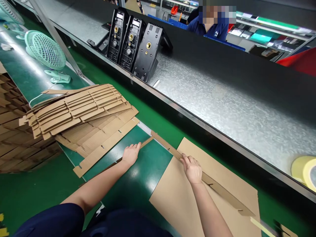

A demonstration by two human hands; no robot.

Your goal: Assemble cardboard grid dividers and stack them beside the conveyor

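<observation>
Narrow cardboard strips [221, 190], gripped in the left hand [131, 154] and right hand [192, 169], are over the green worktop [140, 172]; near them, a flat cardboard sheet [169, 194] and stacked cardboard pieces [82, 113]; farther out, a mint fan [45, 51], green floor [34, 197], a long dark surface [247, 72].

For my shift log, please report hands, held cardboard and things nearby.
Left hand closed on narrow cardboard strip; right hand closed on slotted cardboard strip. Far ends close together, joining unclear. Nearby: cardboard stack left, flat cardboard sheet below right hand.

Long notched cardboard strip [207, 178]; second strip [146, 142] angled away, far ends close.
</observation>
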